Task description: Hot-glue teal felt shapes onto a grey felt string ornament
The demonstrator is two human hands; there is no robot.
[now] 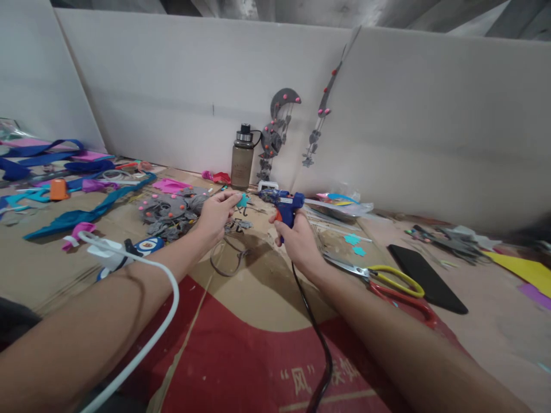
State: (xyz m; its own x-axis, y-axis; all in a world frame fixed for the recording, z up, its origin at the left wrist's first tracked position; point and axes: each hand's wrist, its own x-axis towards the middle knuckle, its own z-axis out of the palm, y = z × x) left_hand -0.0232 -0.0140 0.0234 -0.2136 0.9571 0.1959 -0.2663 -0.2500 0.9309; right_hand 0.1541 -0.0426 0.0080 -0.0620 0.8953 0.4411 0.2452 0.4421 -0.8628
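Between the fingertips of my left hand point(218, 212) is a small teal felt cutout point(243, 200), its shape partly covered by the fingers. My right hand point(297, 238) is wrapped round the handle of a blue glue gun point(284, 202), whose nozzle points left toward the cutout. A black cord point(307, 304) runs from the handle down to the front edge. Two teal flower cutouts point(352, 239) lie on the cardboard right of my right hand. Grey felt pieces with pink and orange dots point(166, 207) are heaped beyond my left wrist. A grey cord loop point(228, 265) rests below the hands.
Scissors with yellow and red handles point(374, 275) and a black phone point(426, 278) lie at right. A bottle point(243, 158) stands against the white panel point(172, 86), where grey felt hangings point(272, 137) hang. A white cable point(170, 321) crosses my left forearm. Blue felt strips point(92, 209) spread leftward.
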